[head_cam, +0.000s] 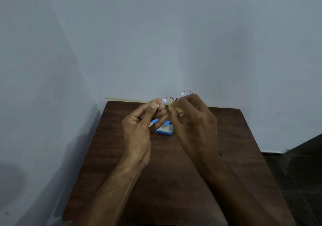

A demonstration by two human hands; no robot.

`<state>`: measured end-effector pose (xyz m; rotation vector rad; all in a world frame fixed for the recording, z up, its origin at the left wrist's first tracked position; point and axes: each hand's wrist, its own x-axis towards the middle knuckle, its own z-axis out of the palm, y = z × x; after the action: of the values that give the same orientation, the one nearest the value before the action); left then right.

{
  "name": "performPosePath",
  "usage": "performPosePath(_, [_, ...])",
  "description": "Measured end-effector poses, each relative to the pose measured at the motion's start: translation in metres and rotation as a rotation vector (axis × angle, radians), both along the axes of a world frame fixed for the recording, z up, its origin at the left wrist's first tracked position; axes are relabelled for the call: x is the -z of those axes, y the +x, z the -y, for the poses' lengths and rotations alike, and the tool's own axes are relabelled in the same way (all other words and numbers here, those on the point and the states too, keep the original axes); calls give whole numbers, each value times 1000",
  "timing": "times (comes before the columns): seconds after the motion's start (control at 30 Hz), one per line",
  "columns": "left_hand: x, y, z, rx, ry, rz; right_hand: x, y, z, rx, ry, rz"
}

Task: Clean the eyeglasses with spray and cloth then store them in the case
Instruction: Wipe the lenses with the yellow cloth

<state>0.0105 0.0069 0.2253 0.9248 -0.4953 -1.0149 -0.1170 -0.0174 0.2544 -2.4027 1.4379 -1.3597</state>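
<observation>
Standing against a pale blue-grey wall (156, 42), a dark wooden table (174, 182) is filling the lower view. Above the table's far half, the left hand (137, 131) is pinching the rim of the eyeglasses (165, 103). The right hand (193, 121) is gripping a yellow cloth (180, 111) against one lens. A blue case (165, 130) is lying on the table under the hands. Dark floor (296, 173) is showing right of the table.
</observation>
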Motion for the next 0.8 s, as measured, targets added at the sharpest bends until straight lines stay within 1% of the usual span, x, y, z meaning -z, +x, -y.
performPosePath(0.07, [-1, 0, 0, 5, 2, -6, -5, 2, 5, 5, -32, -10])
performPosePath(0.2, [-3, 1, -1, 15, 15, -10, -3, 10, -9, -106, -56, -105])
performPosePath(0.27, [-3, 0, -1, 21, 16, -32, -2, 3, -8, -77, -53, -86])
performPosePath(0.37, [-3, 1, -1, 26, 0, -61, -7, -3, 5, 31, -47, -32])
performPosePath(0.4, [-3, 1, -1, 25, -2, -63, -9, -2, 6, 34, -46, -48])
performPosePath(0.47, [-5, 4, 0, 19, 5, -63, -8, 4, 2, -28, -55, -103])
performPosePath(0.53, [-6, 7, 1, 30, 7, -37, -6, 2, 0, -52, -79, -118])
performPosePath(0.67, [-5, 6, 2, 63, -10, 26, -10, -8, 12, 86, -112, -6])
performPosePath(0.7, [-5, 6, 3, 59, -8, 23, -10, -7, 12, 99, -114, -4])
performPosePath(0.8, [-4, 9, 4, 42, 11, 10, -6, 0, 7, 68, -103, -90])
